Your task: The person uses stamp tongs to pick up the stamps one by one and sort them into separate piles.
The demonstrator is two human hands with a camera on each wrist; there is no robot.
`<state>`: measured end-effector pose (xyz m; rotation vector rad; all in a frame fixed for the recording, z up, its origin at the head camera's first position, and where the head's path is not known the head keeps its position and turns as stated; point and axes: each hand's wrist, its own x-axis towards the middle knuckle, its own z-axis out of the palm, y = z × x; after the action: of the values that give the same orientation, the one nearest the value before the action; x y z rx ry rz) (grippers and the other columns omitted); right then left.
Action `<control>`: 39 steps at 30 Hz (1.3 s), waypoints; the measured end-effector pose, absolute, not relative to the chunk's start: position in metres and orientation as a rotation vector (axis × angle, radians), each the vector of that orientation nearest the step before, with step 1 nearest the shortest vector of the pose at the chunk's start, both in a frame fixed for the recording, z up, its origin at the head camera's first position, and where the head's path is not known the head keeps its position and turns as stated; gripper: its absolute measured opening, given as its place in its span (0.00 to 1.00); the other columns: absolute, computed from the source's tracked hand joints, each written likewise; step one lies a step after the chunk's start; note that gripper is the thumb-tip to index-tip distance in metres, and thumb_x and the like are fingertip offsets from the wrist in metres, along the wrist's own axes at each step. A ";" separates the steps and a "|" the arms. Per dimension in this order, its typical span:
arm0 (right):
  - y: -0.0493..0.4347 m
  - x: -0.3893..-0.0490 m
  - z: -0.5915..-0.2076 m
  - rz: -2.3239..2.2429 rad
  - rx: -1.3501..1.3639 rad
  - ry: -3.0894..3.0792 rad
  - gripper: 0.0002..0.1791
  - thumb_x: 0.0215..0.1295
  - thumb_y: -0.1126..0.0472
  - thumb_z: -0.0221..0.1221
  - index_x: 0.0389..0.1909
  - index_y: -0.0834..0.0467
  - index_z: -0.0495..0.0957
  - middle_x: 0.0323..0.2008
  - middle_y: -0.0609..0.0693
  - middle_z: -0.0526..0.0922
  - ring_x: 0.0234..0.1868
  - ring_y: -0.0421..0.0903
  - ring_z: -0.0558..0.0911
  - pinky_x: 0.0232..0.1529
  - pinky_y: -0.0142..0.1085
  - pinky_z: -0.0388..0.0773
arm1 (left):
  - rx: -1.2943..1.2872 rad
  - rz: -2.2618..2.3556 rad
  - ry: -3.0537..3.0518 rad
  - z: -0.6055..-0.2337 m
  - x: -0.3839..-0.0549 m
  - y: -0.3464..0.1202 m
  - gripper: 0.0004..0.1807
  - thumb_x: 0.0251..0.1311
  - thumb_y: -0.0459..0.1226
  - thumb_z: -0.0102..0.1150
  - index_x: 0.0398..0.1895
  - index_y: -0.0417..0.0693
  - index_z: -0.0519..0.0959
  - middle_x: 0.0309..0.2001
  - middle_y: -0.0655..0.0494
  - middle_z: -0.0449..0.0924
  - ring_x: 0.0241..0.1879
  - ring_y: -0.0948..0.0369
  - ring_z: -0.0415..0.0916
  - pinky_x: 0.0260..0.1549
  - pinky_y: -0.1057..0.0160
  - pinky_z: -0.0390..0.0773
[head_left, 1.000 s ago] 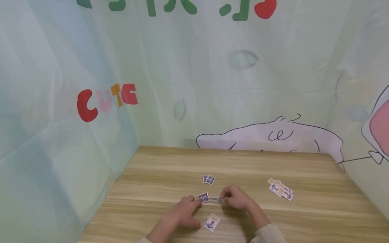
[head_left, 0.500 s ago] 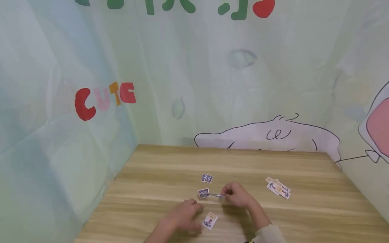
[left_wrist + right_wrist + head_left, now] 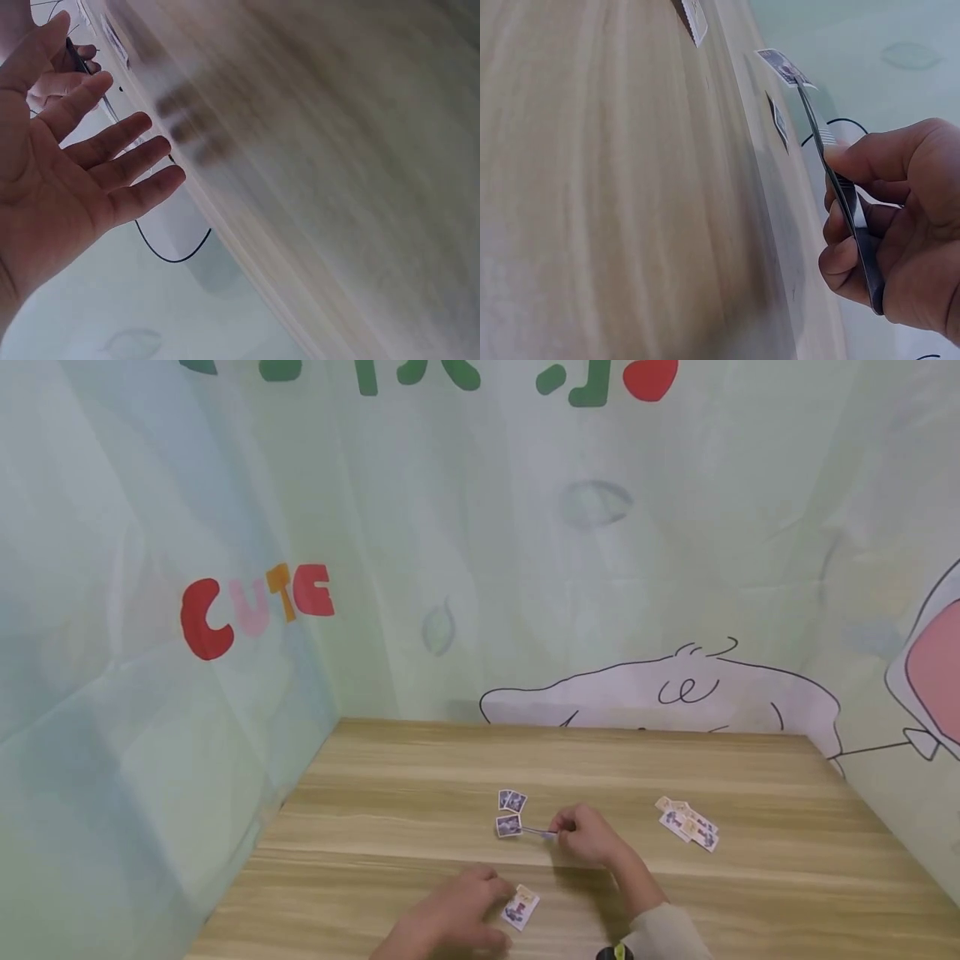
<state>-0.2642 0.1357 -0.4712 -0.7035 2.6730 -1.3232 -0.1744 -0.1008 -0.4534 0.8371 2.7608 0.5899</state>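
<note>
My right hand [image 3: 588,837] pinches a pair of metal tweezers [image 3: 844,191] between thumb and fingers. The tweezers' tips grip the edge of a dark postage stamp [image 3: 778,66] with a white border, held above the table. In the head view this dark stamp [image 3: 508,826] appears just in front of two overlapping dark stamps [image 3: 517,802]. My left hand [image 3: 461,910] hovers low at the front, fingers spread and holding nothing. Right at its fingertips in the head view lies a light stamp [image 3: 521,910] with a tan and purple print. The left wrist view shows the bare palm [image 3: 45,187].
Several light stamps [image 3: 688,823] overlap in a loose group on the right of the wood-grain table [image 3: 405,768]. A printed cloth backdrop [image 3: 450,527] hangs behind the table and along its left side.
My right hand has lifted the dark stamp with the tweezers and moved it away from me, toward the two dark stamps. My left hand has left that stamp and come nearer the light one.
</note>
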 end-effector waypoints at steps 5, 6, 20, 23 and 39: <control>0.135 -0.267 -0.472 -1.310 -0.671 2.705 0.07 0.47 0.77 0.53 0.26 0.66 0.78 0.22 0.46 0.75 0.25 0.43 0.70 0.27 0.35 0.69 | 0.844 0.594 2.735 -0.454 -0.173 -0.099 0.28 0.40 0.50 0.69 0.50 0.63 0.78 0.52 0.58 0.71 0.48 0.59 0.70 0.47 0.54 0.72; 0.135 -0.268 -0.472 -1.314 -0.662 2.705 0.07 0.47 0.77 0.53 0.26 0.66 0.78 0.22 0.47 0.75 0.25 0.43 0.70 0.27 0.35 0.70 | 0.851 0.595 2.734 -0.453 -0.173 -0.099 0.27 0.40 0.50 0.69 0.50 0.63 0.78 0.51 0.58 0.71 0.47 0.59 0.70 0.47 0.54 0.72; 0.139 -0.276 -0.481 -1.346 -0.543 2.761 0.05 0.49 0.75 0.56 0.28 0.66 0.79 0.24 0.49 0.77 0.26 0.43 0.71 0.30 0.37 0.71 | 0.831 0.598 2.734 -0.454 -0.175 -0.096 0.27 0.39 0.50 0.69 0.48 0.60 0.79 0.48 0.59 0.70 0.47 0.61 0.68 0.47 0.57 0.72; 0.136 -0.277 -0.480 -1.337 -0.526 2.774 0.05 0.48 0.74 0.57 0.27 0.66 0.79 0.23 0.49 0.77 0.26 0.43 0.71 0.29 0.36 0.71 | 0.846 0.590 2.738 -0.453 -0.176 -0.096 0.26 0.39 0.49 0.70 0.47 0.60 0.79 0.46 0.60 0.70 0.46 0.62 0.67 0.46 0.60 0.72; 0.120 -0.285 -0.479 -1.319 -0.470 2.819 0.05 0.45 0.75 0.57 0.25 0.66 0.79 0.21 0.47 0.77 0.23 0.42 0.71 0.26 0.35 0.71 | 0.859 0.504 2.776 -0.454 -0.176 -0.093 0.26 0.35 0.46 0.71 0.45 0.57 0.80 0.39 0.63 0.66 0.37 0.67 0.63 0.36 0.67 0.71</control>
<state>-0.2849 0.1203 -0.4794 -0.4697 2.8189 -1.3185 -0.1764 -0.0929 -0.4543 0.8594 2.7762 0.5041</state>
